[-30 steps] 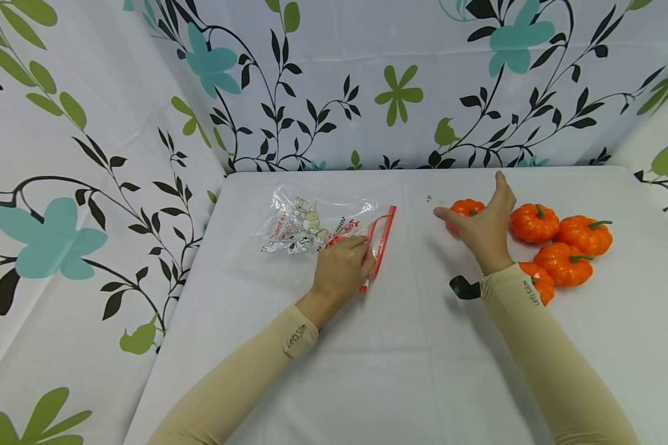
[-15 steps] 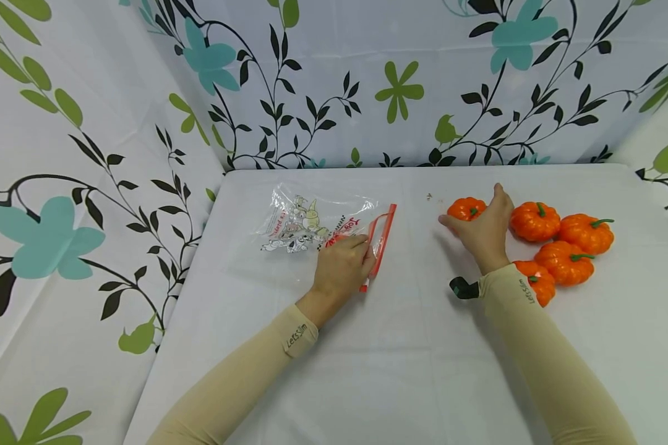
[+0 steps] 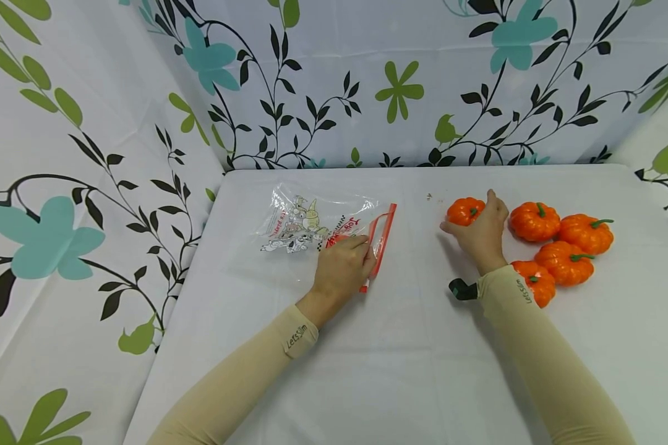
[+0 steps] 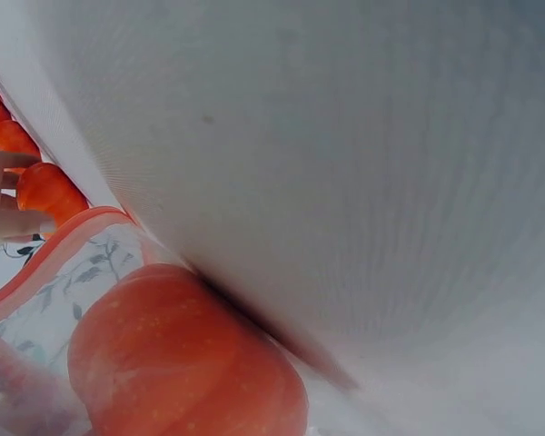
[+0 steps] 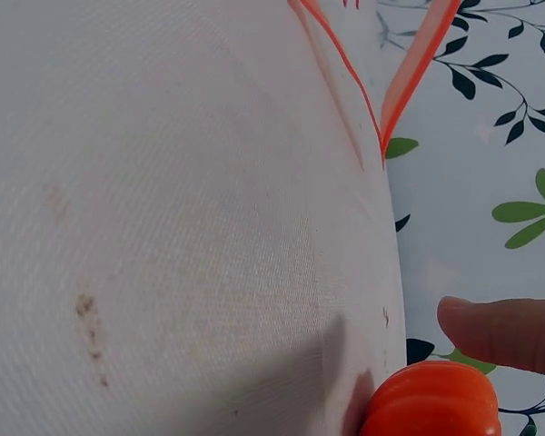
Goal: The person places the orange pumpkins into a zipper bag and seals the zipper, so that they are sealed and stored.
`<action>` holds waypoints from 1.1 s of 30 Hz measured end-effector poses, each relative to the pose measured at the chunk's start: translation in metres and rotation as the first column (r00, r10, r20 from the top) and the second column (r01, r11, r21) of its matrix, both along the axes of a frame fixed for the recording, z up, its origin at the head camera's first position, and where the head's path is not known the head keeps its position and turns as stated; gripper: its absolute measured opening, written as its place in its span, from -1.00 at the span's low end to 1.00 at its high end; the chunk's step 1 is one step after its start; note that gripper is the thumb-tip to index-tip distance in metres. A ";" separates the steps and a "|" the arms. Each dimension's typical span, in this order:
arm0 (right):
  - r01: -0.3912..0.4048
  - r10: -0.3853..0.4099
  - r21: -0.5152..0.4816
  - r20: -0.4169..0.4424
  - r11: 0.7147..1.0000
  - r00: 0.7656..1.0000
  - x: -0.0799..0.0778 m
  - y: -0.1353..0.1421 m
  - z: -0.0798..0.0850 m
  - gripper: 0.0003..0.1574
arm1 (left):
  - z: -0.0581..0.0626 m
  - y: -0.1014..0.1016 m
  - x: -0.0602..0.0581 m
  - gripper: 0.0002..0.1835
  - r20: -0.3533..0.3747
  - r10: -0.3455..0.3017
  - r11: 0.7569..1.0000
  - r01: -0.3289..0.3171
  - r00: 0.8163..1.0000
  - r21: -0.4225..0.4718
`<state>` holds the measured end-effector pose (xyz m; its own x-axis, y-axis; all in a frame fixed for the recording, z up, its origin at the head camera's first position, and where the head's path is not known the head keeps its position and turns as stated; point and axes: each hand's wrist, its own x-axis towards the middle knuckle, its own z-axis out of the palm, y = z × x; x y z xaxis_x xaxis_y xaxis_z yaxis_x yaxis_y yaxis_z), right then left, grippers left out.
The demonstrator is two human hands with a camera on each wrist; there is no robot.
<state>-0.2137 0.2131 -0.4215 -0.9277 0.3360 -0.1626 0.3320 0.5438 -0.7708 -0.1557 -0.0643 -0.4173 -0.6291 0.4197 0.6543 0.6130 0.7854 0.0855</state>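
Observation:
A clear plastic zip bag (image 3: pixel 306 216) with printed cartoon figures and a red zip edge lies at left of centre. My left hand (image 3: pixel 339 269) grips it near its mouth, fingers curled out of sight. Inside the bag, the left wrist view shows an orange-red toy pumpkin (image 4: pixel 186 354) up close. On the right, my right hand (image 3: pixel 481 235) is around a small orange pumpkin (image 3: pixel 463 211), thumb on the near side and fingers on the far side. A fingertip (image 5: pixel 472 329) stands just above that pumpkin in the right wrist view, with a gap between them.
Several more orange pumpkins (image 3: pixel 534 222) with green stems sit clustered right of my right hand. A dark camera piece (image 3: pixel 464 288) sticks out at the right wrist. A patterned curtain (image 3: pixel 334 80) hangs behind the white table (image 3: pixel 389 371).
My right hand has come down toward the small pumpkin, and its thumb and fingers have drawn closer together around it. The left hand and bag have stayed put.

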 end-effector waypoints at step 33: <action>-0.058 0.059 -0.048 0.010 0.997 0.998 0.005 -0.015 0.005 0.26 | -0.001 0.000 0.000 -0.95 -0.004 0.011 1.000 -0.010 1.000 0.014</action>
